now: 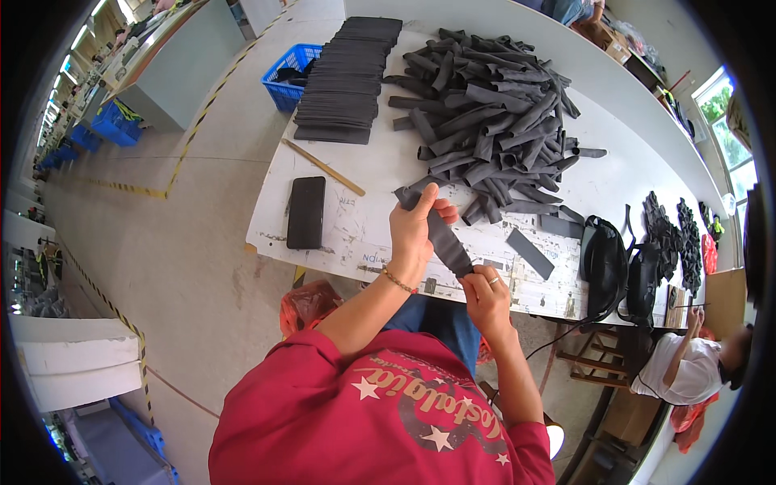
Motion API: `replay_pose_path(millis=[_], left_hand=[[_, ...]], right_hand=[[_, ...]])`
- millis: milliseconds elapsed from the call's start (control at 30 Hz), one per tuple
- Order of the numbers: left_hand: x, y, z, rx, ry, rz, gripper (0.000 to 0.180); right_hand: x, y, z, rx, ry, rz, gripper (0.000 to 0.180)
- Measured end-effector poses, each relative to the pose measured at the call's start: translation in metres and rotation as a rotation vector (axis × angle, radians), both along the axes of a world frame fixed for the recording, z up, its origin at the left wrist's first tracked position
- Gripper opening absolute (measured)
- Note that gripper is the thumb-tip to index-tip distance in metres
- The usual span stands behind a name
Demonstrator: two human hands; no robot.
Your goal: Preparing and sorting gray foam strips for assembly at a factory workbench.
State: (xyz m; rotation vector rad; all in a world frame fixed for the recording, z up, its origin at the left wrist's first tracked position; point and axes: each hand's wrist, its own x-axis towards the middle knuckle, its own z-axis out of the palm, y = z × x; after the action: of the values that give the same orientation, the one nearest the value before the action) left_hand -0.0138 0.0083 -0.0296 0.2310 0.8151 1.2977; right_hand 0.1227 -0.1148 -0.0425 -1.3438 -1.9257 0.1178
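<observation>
Both hands grip one flat dark grey rubbery strip [443,234] stretched between them, the left hand [414,228] pinching its upper end and the right hand [485,295] its lower end, its long axis slanting toward the loose pile of grey strips [493,105] just beyond.

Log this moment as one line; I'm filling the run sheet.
left hand: holds upper end of dark strip | right hand: holds its lower end | heap of strips, black phone on white table
</observation>
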Motion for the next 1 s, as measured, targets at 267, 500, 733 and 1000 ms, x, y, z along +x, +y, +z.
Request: replay_pose_path(millis=[267,500,733,1000], left_hand=[[0.008,-0.013,-0.010,-0.028,-0.006,0.071,0.027],[0.009,-0.017,-0.011,-0.035,0.003,0.056,0.032],[0.001,-0.013,-0.017,-0.014,-0.036,0.008,0.038],[0.001,0.010,-0.037,0.161,-0.306,0.001,0.040]], right_hand=[[-0.001,0.004,-0.006,0.002,0.036,0.034,0.019],[-0.003,0.011,-0.003,-0.021,0.058,0.028,0.015],[-0.001,0.016,-0.005,-0.119,0.093,-0.019,0.017],[-0.019,0.040,-0.019,-0.190,0.969,-0.293,0.013]])
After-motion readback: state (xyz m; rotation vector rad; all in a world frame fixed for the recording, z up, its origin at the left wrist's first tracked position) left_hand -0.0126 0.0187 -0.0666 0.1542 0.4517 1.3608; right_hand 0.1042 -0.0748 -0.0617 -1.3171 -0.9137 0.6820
